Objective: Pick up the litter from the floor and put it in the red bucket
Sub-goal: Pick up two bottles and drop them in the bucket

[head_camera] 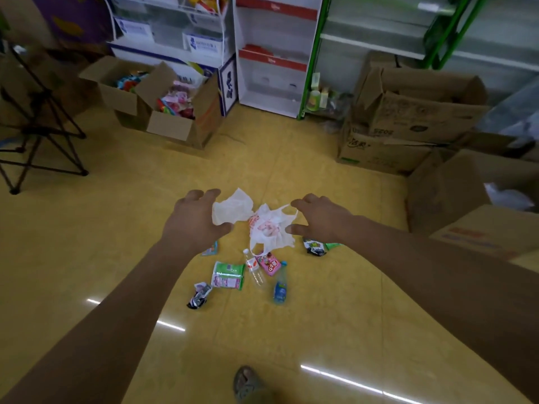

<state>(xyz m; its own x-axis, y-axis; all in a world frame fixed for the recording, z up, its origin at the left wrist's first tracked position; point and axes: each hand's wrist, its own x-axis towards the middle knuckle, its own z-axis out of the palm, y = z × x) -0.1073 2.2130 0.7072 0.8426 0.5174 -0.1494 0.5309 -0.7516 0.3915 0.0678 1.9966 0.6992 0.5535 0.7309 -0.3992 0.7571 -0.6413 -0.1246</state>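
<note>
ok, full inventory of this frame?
crumpled paper: 1, white, floor by left hand
plastic bag: 1, white, red print, floor between hands
clear bottle: 1, clear, lying below bag
blue bottle: 1, blue, right of clear bottle
pink packet: 1, pink, between bottles
green packet: 1, green-white, left of clear bottle
crumpled wrappers: 2, black-white, lower left and below right hand
teal packet: 1, teal, beside left wrist
cardboard boxes: several, brown, back left, right
shelves: several, white, green-framed, back wall
folding frame: 1, black, far left
red bucket: 0, not in view
foot: 1, sandalled, bottom edge
left hand: 1, open, over paper
right hand: 1, open, over bag
</note>
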